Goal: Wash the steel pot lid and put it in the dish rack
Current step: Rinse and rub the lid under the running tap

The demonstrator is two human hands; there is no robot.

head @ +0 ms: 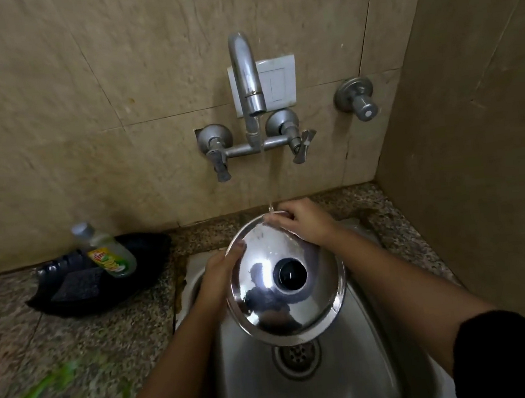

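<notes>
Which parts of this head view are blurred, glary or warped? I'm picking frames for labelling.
Head view: dim, warm light; the shiny round steel pot lid mirrors a bright glare patch and dark reflections; a green smear at lower left is motion-blurred; the wide lens bends the tile lines; the frame corners darken.

Speckled granite counter [75,341] surrounds steel sink [363,366]. Left of sink: black tray [128,294] on counter, near wall. Blurred green patch [45,393] on counter, left of sink, near front edge.
</notes>
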